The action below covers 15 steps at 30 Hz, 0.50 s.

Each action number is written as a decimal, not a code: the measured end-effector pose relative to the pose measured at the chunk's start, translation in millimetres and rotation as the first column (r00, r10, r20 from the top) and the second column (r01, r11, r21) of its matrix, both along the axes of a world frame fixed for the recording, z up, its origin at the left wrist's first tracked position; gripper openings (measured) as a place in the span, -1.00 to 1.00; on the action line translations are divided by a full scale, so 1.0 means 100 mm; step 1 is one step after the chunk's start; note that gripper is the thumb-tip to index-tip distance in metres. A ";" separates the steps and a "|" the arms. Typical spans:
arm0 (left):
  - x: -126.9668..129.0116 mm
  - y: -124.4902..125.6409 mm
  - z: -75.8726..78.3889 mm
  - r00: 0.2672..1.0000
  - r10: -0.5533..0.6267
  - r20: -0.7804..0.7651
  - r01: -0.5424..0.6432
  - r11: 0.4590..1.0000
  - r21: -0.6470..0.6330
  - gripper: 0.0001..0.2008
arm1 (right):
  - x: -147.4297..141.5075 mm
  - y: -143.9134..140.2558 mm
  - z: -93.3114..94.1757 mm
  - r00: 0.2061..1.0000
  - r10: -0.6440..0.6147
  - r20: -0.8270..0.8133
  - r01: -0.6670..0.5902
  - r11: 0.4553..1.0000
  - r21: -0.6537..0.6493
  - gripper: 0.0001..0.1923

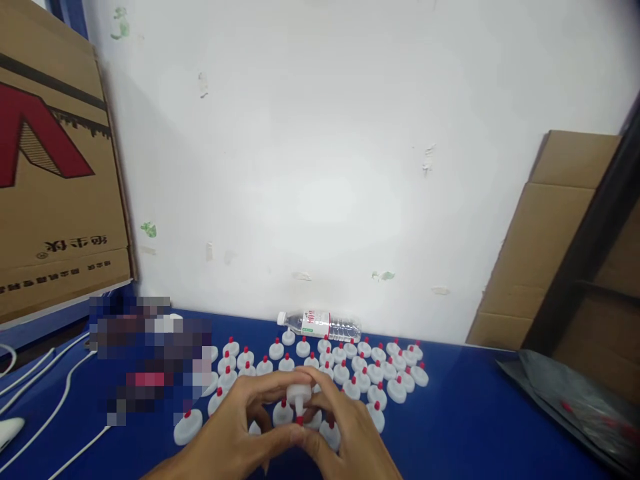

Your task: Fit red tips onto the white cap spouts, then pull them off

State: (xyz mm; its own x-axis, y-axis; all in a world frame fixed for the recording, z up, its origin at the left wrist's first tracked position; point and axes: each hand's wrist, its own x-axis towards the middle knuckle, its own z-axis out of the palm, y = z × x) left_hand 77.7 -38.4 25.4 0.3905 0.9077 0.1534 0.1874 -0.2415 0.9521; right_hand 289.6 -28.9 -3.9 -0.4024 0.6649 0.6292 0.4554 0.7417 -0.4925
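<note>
Blue table [465, 420], crowded with white caps [397, 391]: left hand [233, 430] and right hand [347, 427] pinch an upturned cap [299, 395]; uneven pressure could flip it loose.

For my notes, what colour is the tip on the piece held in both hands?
The tip is red; it shows best in the head view.
</note>
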 end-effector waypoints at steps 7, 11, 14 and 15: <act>-0.10 -0.01 0.02 0.999 0.039 -0.036 -0.032 0.985 0.167 -0.57 | -0.03 -0.13 0.28 0.982 -0.096 -0.164 0.082 0.992 -0.094 -0.69; -0.05 -0.06 0.11 0.973 0.104 -0.204 -0.055 0.971 0.234 -0.61 | 0.04 -0.12 0.47 0.982 -0.026 -0.188 -0.013 0.980 -0.201 -0.68; -0.04 -0.14 0.21 0.893 0.264 -0.365 -0.051 0.864 0.501 -0.70 | 0.23 -0.04 0.65 0.987 -0.081 -0.139 0.051 0.977 -0.209 -0.67; -0.06 -0.17 0.23 0.854 0.297 -0.428 0.008 0.814 0.580 -0.76 | 0.34 0.00 0.72 0.988 -0.114 -0.102 0.090 0.973 -0.212 -0.68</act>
